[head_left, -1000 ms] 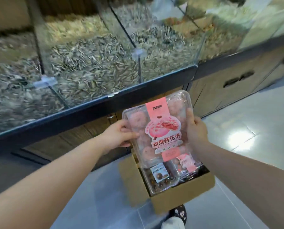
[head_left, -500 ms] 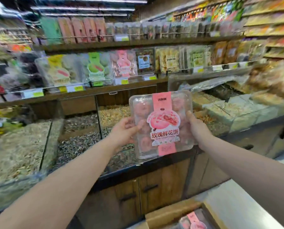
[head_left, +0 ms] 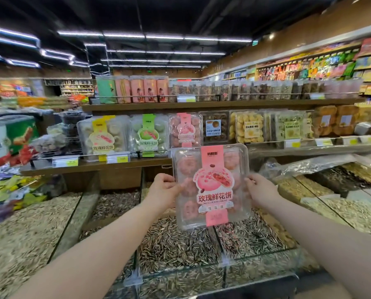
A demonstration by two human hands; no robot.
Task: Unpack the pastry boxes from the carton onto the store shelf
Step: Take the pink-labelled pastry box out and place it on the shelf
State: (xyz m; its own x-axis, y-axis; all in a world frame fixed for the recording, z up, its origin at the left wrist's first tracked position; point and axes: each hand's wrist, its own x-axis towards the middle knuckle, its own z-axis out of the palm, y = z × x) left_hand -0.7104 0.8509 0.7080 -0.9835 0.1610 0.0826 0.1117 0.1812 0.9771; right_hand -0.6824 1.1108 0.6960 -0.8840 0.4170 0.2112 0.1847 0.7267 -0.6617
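I hold a clear pastry box (head_left: 211, 186) with a pink label band upright in front of me, over the bulk seed bins. My left hand (head_left: 163, 188) grips its left edge and my right hand (head_left: 259, 188) grips its right edge. Just above and behind it runs the wooden store shelf (head_left: 98, 164), where a matching pink-labelled box (head_left: 185, 130) stands between a green-labelled box (head_left: 149, 135) and a brown cookie box (head_left: 214, 127). A yellow-labelled box (head_left: 103, 137) stands further left. The carton is out of view.
Glass-walled bins of sunflower seeds (head_left: 176, 242) and other loose snacks lie between me and the shelf. An upper shelf (head_left: 201, 103) carries pink and green packs and clear tubs. Price tags (head_left: 117, 158) line the shelf edge. Packaged goods are piled at the left.
The view has risen from the carton on the floor to the shelves. Both hands have carried the pink box up from the carton and out toward the lower shelf.
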